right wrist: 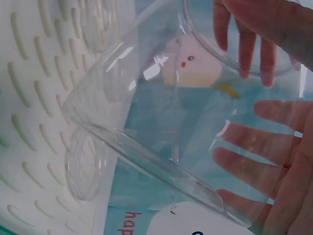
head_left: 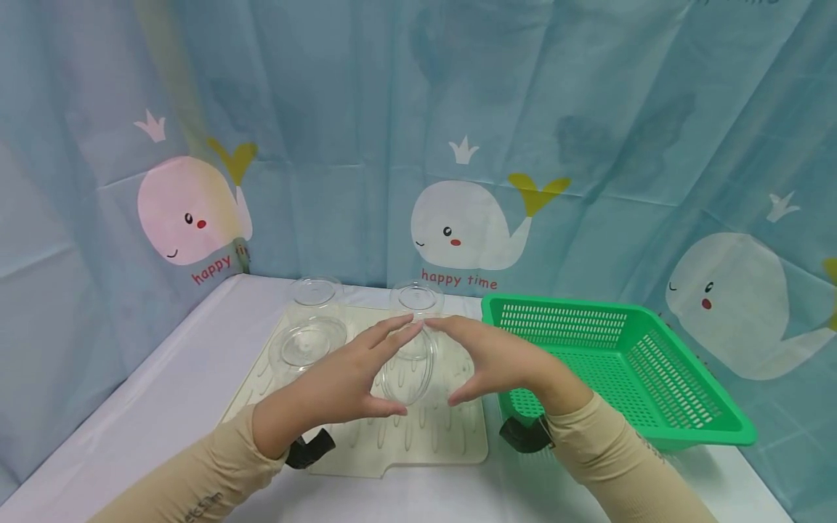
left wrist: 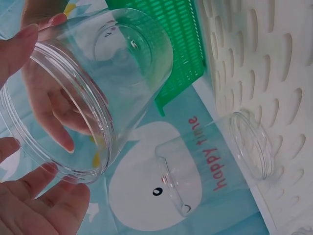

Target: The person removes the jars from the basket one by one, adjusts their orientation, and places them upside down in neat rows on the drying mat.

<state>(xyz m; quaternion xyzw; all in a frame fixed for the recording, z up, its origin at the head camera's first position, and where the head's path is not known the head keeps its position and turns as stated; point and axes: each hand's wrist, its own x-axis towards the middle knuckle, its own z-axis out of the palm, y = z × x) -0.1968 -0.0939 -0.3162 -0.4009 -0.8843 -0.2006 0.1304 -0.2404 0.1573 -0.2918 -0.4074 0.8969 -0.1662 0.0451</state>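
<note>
Both hands surround a clear plastic jar (left wrist: 132, 83) tipped on its side, raised above the white ribbed mat (head_left: 451, 443). In the left wrist view its round mouth faces the left hand (left wrist: 39, 205), whose thumb and fingertips hold the rim. From the other side the right hand (head_left: 506, 356) curves round the jar, thumb apart from fingers. Its spread fingers (right wrist: 259, 142) lie against the jar wall in the right wrist view. In the head view the left hand (head_left: 346, 370) is on the jar's left, its fingertips near the right hand's.
Other clear jars stand on the mat: one at back left (head_left: 314, 292), one nearer left (head_left: 304, 345), one at back middle (head_left: 416, 296). A green perforated basket (head_left: 713, 407) stands at right. Behind the white table (head_left: 157, 407) hangs a blue whale-print curtain (head_left: 353, 145).
</note>
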